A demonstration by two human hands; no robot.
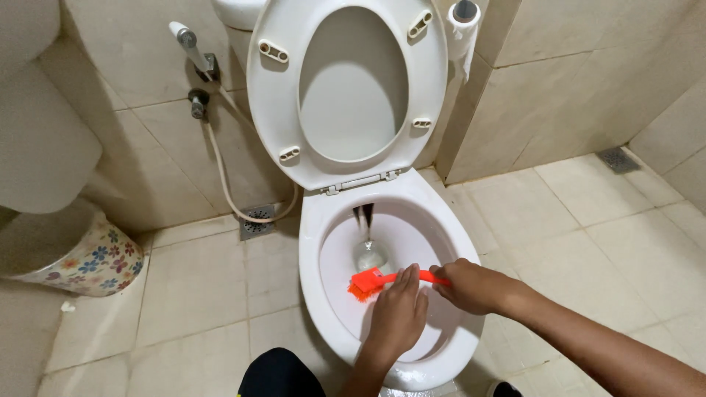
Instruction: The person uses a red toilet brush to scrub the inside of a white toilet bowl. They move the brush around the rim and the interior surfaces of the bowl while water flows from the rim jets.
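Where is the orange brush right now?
In the head view, the orange brush sits inside the toilet bowl, low and centre, gripped by both hands: the left hand and the right hand.

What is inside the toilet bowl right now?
Inside the toilet bowl is an orange brush, bristles against the near wall, held by the left hand and right hand. Water sits at the drain. The hands cover the bowl's near side.

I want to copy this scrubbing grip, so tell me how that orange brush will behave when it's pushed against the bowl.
The orange brush looks like stiff moulded plastic, so its thin handle probably flexes little. The left hand and right hand both grip it, suggesting firm pressure. Against the wet-looking toilet bowl it may skid sideways.
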